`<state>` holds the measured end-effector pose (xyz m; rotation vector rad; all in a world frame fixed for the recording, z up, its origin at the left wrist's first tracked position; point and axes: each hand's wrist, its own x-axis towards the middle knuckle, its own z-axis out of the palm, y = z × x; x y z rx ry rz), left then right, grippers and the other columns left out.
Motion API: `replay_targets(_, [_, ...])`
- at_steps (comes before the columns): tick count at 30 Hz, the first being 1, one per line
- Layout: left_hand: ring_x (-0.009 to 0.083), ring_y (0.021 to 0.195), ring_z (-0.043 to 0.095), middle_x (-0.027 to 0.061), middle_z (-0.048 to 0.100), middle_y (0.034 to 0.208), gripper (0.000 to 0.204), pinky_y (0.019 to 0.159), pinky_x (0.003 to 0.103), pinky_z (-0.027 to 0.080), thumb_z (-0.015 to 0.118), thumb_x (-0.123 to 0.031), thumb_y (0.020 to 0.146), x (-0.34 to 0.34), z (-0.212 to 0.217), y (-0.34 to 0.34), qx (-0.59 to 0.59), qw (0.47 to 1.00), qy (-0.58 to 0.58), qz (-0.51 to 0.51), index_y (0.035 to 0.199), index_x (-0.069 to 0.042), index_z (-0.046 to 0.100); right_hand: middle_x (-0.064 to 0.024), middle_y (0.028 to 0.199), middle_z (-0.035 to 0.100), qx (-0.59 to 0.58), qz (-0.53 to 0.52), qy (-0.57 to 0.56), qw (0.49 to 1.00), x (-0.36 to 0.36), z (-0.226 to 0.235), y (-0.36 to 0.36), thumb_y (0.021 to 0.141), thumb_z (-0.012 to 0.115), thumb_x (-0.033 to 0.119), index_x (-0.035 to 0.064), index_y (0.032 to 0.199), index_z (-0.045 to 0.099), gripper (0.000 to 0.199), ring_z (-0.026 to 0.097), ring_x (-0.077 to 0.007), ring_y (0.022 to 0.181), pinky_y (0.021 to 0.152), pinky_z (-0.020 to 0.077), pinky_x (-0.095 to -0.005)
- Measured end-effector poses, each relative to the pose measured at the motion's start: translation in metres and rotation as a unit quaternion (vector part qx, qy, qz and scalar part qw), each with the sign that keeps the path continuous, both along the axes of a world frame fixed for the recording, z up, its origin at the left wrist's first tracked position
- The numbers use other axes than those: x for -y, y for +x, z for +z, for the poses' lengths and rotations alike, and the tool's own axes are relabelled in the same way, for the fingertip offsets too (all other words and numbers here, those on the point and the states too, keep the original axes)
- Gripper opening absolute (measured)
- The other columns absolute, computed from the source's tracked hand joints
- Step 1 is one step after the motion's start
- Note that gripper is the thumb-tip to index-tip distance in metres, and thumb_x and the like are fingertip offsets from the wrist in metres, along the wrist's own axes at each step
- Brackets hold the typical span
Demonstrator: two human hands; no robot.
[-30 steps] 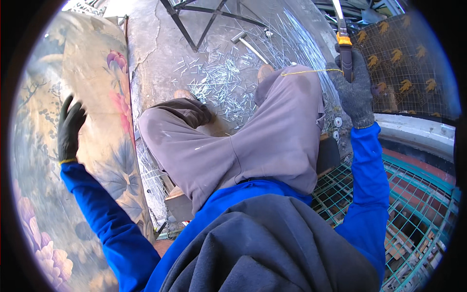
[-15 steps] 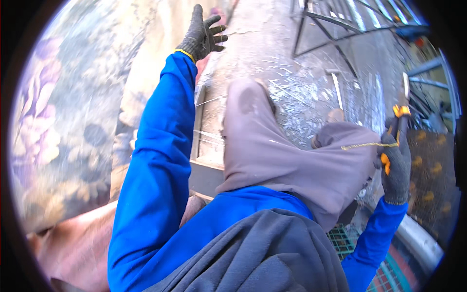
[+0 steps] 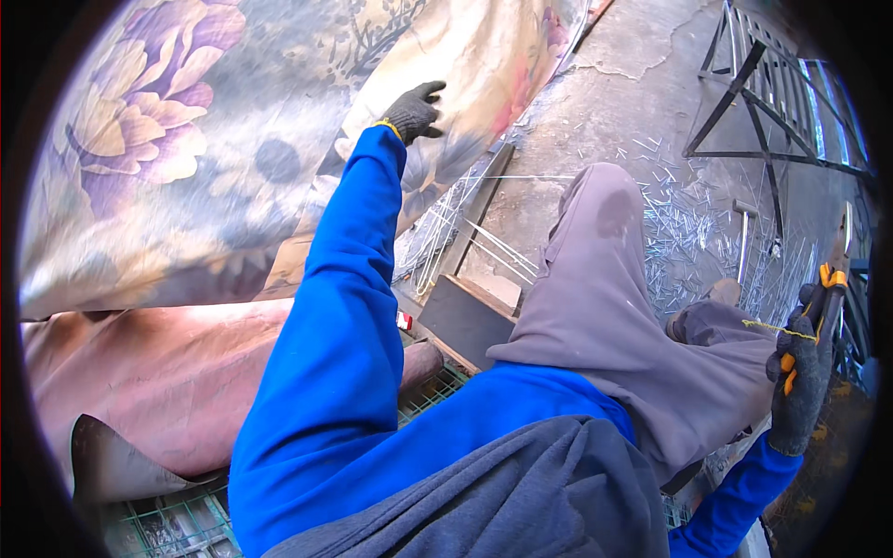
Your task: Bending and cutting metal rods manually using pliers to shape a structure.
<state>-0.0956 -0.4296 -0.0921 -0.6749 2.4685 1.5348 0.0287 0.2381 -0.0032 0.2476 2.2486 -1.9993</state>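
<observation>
Bright blue long sleeves on both arms, over a dark grey-blue hooded top bunched just below them. Dark knitted work gloves with thin yellow cuff trim on the left hand (image 3: 412, 112) and right hand (image 3: 798, 391). Loose grey trousers beyond the top, faintly stained.

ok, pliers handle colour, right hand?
Orange and black handles on the pliers, held in the gloved right hand; head view.

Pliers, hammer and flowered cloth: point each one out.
pliers (image 3: 831, 279), head view, on the orange-marked joint above the right hand's grip.
hammer (image 3: 742, 244), head view, on its handle.
flowered cloth (image 3: 186, 139), head view, on a printed blossom.
</observation>
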Motion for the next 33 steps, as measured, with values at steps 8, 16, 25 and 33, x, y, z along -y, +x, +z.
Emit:
replay_targets(8, [0.0221,0.105,0.064,0.0208,0.066,0.122,0.068,0.084,0.036,0.054,0.075,-0.052,0.088,-0.001,-0.006,0.01,0.05,0.988,-0.13,0.069,0.134,-0.003,0.064,-0.0055,0.126,0.059,-0.035,0.021,0.032,0.999,0.01,0.002,-0.002,0.103,0.058,0.019,0.0058,0.159,0.034,0.062,0.05,-0.0029,0.072,0.053,0.0406,-0.0169])
replay_targets(16, [0.0417,0.145,0.042,0.0243,0.037,0.16,0.101,0.119,0.061,0.031,0.078,-0.063,0.075,-0.032,0.003,0.024,0.148,0.814,-0.559,-0.048,0.158,-0.02,0.039,-0.0007,0.088,0.052,0.024,0.045,-0.017,0.999,-0.001,-0.008,0.002,0.103,0.059,0.023,-0.0007,0.147,0.047,0.051,0.045,-0.0055,0.068,0.056,0.0383,-0.0215])
replay_targets(25, [0.0421,0.147,0.036,0.0247,0.039,0.16,0.088,0.118,0.05,0.035,0.063,-0.071,0.088,0.009,-0.017,0.024,0.085,0.939,-0.32,-0.094,0.147,-0.006,0.055,-0.0052,0.098,0.061,0.027,0.023,-0.019,0.999,-0.018,-0.036,0.004,0.098,0.066,0.022,-0.002,0.143,0.051,0.053,0.052,-0.0064,0.062,0.051,0.0413,-0.0209])
replay_targets(33, [0.0254,0.125,0.058,0.0187,0.065,0.134,0.073,0.101,0.041,0.05,0.062,-0.059,0.097,-0.07,0.034,0.02,-0.048,0.979,-0.196,-0.005,0.141,-0.001,0.059,-0.0099,0.112,0.067,-0.195,0.163,0.231,0.939,-0.001,-0.021,0.005,0.097,0.066,0.013,-0.0025,0.139,0.055,0.046,0.064,-0.0133,0.075,0.068,0.0532,-0.0281])
